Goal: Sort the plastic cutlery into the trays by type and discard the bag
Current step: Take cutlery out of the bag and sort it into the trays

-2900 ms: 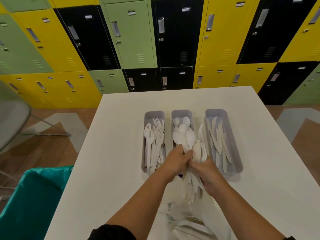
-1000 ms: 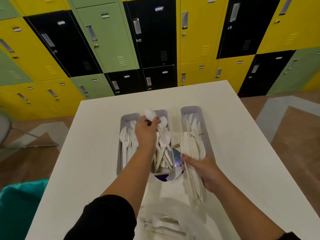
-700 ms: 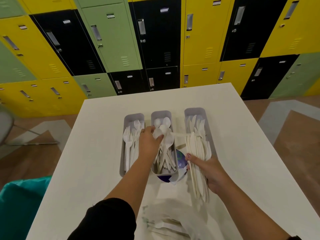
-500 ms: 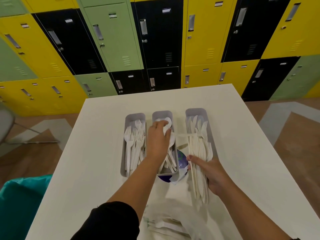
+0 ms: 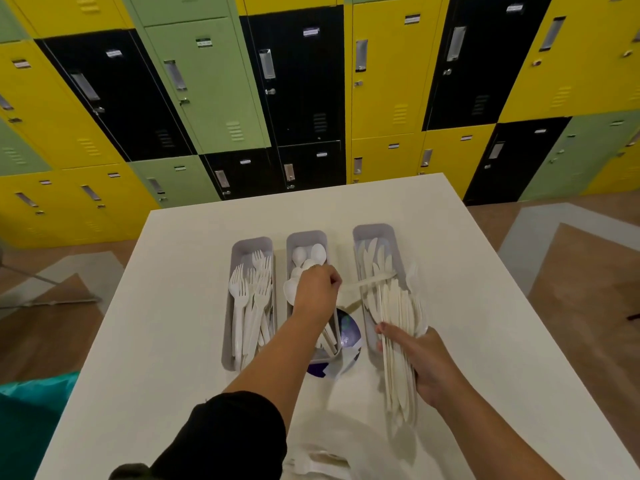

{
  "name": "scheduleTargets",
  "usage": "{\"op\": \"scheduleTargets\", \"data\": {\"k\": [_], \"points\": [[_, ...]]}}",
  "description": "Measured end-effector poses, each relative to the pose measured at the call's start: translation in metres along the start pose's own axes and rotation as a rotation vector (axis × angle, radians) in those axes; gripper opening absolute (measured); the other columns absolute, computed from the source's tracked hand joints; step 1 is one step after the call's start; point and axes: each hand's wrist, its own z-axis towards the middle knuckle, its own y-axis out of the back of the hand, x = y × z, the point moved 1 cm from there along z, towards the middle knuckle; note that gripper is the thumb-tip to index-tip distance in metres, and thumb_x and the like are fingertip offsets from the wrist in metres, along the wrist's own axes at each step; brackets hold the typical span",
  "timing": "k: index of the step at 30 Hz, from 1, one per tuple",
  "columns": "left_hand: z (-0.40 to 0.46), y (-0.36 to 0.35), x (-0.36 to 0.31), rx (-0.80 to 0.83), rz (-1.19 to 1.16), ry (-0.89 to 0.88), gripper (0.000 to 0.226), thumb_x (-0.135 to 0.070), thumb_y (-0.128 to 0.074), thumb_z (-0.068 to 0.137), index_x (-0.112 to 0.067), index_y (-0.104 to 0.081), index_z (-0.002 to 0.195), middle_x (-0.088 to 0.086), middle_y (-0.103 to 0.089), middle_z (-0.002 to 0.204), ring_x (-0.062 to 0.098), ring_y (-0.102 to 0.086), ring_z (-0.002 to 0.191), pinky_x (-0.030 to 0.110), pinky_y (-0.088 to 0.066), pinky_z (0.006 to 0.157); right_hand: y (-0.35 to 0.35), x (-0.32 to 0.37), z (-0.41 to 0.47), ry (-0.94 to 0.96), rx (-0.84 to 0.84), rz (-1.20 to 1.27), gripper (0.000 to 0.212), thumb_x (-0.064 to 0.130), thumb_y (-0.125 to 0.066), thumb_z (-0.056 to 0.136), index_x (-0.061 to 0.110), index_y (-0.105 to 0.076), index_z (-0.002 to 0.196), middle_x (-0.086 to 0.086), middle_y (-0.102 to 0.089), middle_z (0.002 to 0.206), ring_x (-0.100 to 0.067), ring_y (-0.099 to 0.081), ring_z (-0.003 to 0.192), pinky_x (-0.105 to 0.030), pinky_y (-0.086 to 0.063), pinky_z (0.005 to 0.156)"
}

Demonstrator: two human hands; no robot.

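On the white counter (image 5: 173, 306) stand three grey trays. The left hand (image 5: 317, 292) grips spoons (image 5: 308, 259) over the middle tray (image 5: 306, 237). Right of it, the right hand (image 5: 420, 362) clasps a cutlery bundle (image 5: 398, 327).

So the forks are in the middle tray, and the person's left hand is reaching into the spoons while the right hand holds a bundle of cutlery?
Not quite: the head view shows the forks in the left tray, not the middle one. The left hand does reach into the spoons, and the right hand holds a bundle of cutlery.
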Motion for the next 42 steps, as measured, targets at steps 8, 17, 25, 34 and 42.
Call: {"op": "scheduleTargets", "data": {"k": [8,17,25,34,42], "points": [[-0.032,-0.011,-0.01,0.078,-0.707,0.406,0.014,0.006,-0.052,0.085,-0.007,-0.055,0.085,0.007,-0.059,0.067,0.016,-0.063,0.057,0.033,-0.057,0.073,-0.002,-0.002,0.003,0.007,0.018,0.006,0.01,0.007,-0.069,0.082,0.008,-0.067,0.091,-0.007,-0.068,0.061,-0.015,-0.065,0.052,-0.027,-0.054,0.051],[-0.058,-0.031,-0.042,0.02,-0.423,0.162,0.04,-0.038,-0.039,0.098,-0.004,-0.058,0.092,0.005,-0.059,0.084,0.019,-0.056,0.078,0.032,-0.045,0.074,0.0,0.007,0.002,0.077,0.049,0.044,0.018,0.004,-0.066,0.083,0.008,-0.069,0.1,-0.013,-0.072,0.084,-0.022,-0.069,0.068,-0.031,-0.056,0.062],[-0.069,-0.018,-0.05,0.683,-0.825,0.259,0.021,-0.023,-0.065,0.087,-0.015,-0.056,0.104,-0.003,-0.064,0.095,0.005,-0.064,0.085,0.015,-0.053,0.064,0.002,0.014,0.004,-0.004,0.067,0.082,0.019,0.021,-0.059,0.09,0.006,-0.068,0.095,-0.018,-0.073,0.093,-0.032,-0.071,0.088,-0.048,-0.057,0.079],[-0.068,-0.012,-0.049,0.584,-0.914,0.252,0.017,-0.015,-0.048,0.097,-0.003,-0.057,0.106,0.003,-0.066,0.08,0.002,-0.065,0.057,0.013,-0.048,0.05,0.012,0.023,0.007,0.012,0.128,0.119,0.023,0.01,-0.059,0.089,0.001,-0.064,0.11,-0.019,-0.071,0.101,-0.028,-0.072,0.089,-0.033,-0.061,0.069],[-0.064,-0.02,-0.046,0.495,-0.962,0.254,0.017,-0.012,-0.056,0.092,-0.007,-0.063,0.108,0.008,-0.069,0.093,0.02,-0.067,0.084,0.031,-0.055,0.078,0.015,0.023,0.016,0.067,0.027,0.08,0.017,0.006,-0.067,0.082,0.003,-0.069,0.099,-0.02,-0.073,0.093,-0.033,-0.072,0.084,-0.045,-0.059,0.073]]}}
